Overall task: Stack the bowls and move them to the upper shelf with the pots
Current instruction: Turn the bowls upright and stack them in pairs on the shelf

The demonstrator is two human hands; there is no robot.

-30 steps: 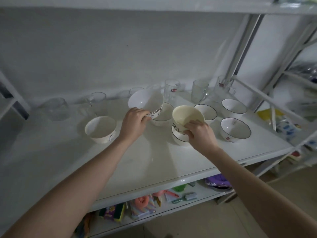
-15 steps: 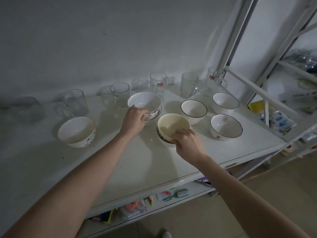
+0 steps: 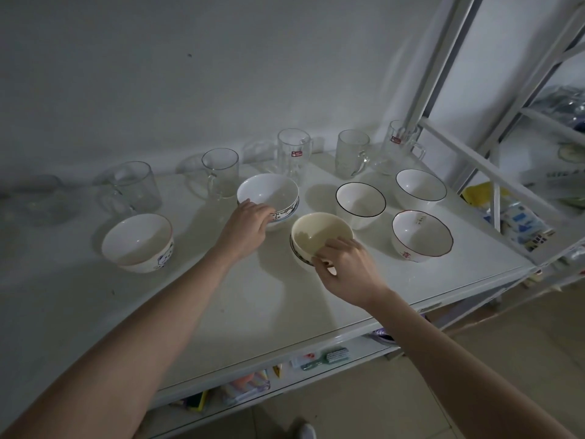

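Note:
Several bowls stand on the white shelf (image 3: 190, 299). My left hand (image 3: 245, 228) grips the near rim of a white patterned bowl (image 3: 269, 191) that sits nested in another bowl. My right hand (image 3: 345, 269) pinches the near rim of a cream bowl (image 3: 319, 234), which rests inside a dark-rimmed bowl beneath it. A white bowl with a blue cartoon print (image 3: 137, 242) stands at the left. To the right are a black-rimmed bowl (image 3: 361, 202), a red-rimmed bowl (image 3: 422, 236) and a plain white bowl (image 3: 421, 188). The upper shelf and pots are out of view.
Several glass mugs (image 3: 294, 153) line the back of the shelf along the wall. A white metal frame (image 3: 474, 160) with a diagonal brace bounds the right side. Packets and a brush lie on the lower shelf (image 3: 319, 359); tiled floor lies below.
Both hands have lowered their bowls onto other bowls on the shelf and keep hold of the rims. The camera has tilted down, so the shelf above has left the view.

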